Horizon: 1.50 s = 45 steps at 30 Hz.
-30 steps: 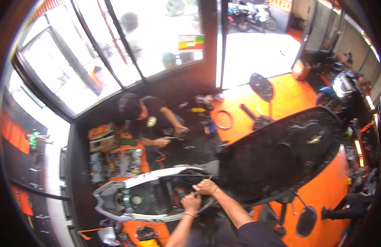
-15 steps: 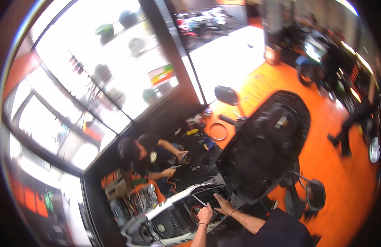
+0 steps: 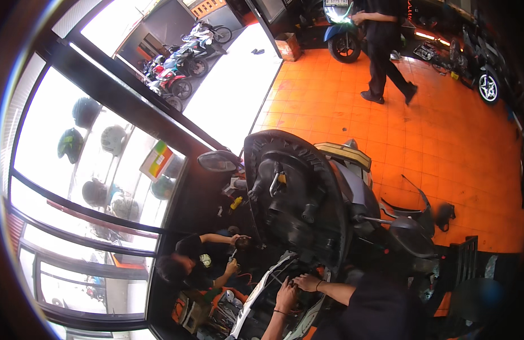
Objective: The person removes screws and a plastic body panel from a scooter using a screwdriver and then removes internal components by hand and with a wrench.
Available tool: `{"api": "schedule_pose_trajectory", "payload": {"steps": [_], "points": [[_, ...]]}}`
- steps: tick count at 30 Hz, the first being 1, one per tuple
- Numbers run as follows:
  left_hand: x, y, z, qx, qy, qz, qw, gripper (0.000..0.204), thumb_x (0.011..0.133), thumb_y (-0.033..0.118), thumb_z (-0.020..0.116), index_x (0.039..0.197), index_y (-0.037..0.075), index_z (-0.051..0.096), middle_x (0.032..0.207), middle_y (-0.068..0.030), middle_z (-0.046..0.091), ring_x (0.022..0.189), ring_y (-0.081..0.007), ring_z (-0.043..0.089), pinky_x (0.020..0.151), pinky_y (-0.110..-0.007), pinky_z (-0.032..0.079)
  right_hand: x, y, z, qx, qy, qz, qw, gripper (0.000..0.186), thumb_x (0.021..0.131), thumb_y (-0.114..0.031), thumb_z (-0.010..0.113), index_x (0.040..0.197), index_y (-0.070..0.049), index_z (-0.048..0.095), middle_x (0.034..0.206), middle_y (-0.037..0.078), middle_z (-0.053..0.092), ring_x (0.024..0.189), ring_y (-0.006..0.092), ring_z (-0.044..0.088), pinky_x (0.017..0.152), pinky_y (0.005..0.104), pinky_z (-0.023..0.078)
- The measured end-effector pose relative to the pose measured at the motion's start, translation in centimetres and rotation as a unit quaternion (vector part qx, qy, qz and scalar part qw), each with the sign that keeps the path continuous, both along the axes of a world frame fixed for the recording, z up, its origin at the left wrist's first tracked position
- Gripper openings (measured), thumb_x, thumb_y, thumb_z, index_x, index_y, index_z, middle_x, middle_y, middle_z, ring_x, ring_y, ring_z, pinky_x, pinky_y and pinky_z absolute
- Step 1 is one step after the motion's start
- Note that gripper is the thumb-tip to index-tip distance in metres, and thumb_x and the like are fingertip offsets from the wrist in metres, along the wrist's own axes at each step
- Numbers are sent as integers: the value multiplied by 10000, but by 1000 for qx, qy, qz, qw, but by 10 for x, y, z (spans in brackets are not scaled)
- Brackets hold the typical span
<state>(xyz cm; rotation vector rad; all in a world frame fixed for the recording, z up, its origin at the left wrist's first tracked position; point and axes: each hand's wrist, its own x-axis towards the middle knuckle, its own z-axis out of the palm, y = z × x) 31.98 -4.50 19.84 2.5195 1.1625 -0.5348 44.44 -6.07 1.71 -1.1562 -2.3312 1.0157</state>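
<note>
My left hand (image 3: 286, 296) is closed over the open body of a scooter (image 3: 252, 310), with a thin metal rod (image 3: 277, 278) running up from its fingers. Right beside it, my right hand (image 3: 307, 283) has its fingers bent down near the compartment's edge; what they grip, if anything, is hidden. The scooter's black seat (image 3: 296, 195) stands raised, underside facing me, beyond my hands. White side trim (image 3: 261, 288) borders the opening on the left.
A crouching co-worker (image 3: 188, 258) at left holds a tool and a dark round part. Beside them is a box of tools (image 3: 225, 311). Scooter mirrors (image 3: 219, 161) stick out past the seat. Another person (image 3: 382, 54) walks on the orange tiles. Helmets (image 3: 86, 112) sit behind the glass.
My view has swung right and up, so the scene sits lower and further left. My right hand's spread fingers have bent and come closer to my left hand. The far person has walked.
</note>
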Motion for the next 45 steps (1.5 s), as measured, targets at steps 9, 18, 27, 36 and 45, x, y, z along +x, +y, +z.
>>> {"api": "schedule_pose_trajectory", "payload": {"steps": [9,18,27,36,45], "points": [[0,-4,-6,33,-57,400,914,401,925,333,578,765,-8,715,701,-181,690,603,-319,672,587,-425,534,5,17,20,-4,34,-66,997,261,972,-276,501,1134,-76,544,1040,134,635,968,335,632,846,453,482],[39,-14,20,98,-107,261,954,552,875,253,610,1395,94,511,1375,-282,497,1264,-409,489,1055,-463,378,8,14,-3,36,22,-47,998,257,970,-225,484,1107,-15,545,1064,189,625,976,331,640,882,417,503],[13,-11,-5,120,120,184,968,441,859,475,610,873,61,758,755,-147,698,785,-287,647,789,-423,430,13,12,-1,-5,60,-12,998,219,967,-239,493,1069,-48,521,1030,179,617,909,392,645,808,485,511],[70,-17,50,111,-83,335,932,281,862,307,608,995,83,713,1070,-188,669,959,-354,654,794,-430,523,2,35,3,-27,26,-83,996,285,989,-259,440,1188,-88,554,1122,135,665,1020,327,648,908,457,476],[37,8,28,148,3,92,985,593,832,195,587,1410,117,480,1417,-148,496,1305,-341,448,1086,-473,337,21,54,-8,-39,4,-7,999,347,986,-327,448,1238,-113,551,1164,121,663,1051,324,639,920,446,474]]}}
